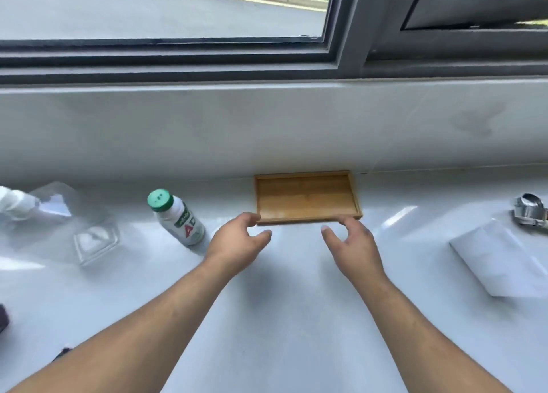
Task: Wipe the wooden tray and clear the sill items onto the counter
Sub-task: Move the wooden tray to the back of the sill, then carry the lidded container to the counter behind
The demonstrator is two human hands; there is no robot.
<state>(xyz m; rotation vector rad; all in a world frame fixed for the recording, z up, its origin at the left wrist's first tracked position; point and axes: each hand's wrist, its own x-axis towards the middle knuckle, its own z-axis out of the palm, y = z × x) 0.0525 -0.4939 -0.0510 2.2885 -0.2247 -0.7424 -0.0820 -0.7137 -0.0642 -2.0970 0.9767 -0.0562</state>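
Observation:
A shallow wooden tray [307, 197] lies flat on the white counter [290, 303], pushed against the back wall below the window sill [267, 86]. My left hand [237, 240] hovers at the tray's near left corner, fingers spread and curled, holding nothing. Just in front of the tray's near right corner, my right hand [351, 249] is open too, with empty fingers. Nothing lies in the tray. A white bottle with a green cap [176, 216] stands tilted on the counter to the left of my left hand.
A clear plastic container [74, 226] and a white object [13, 201] sit at the far left. A white folded packet [501, 260] and a metal piece [530, 209] are at the right. Dark window frames rise above the sill.

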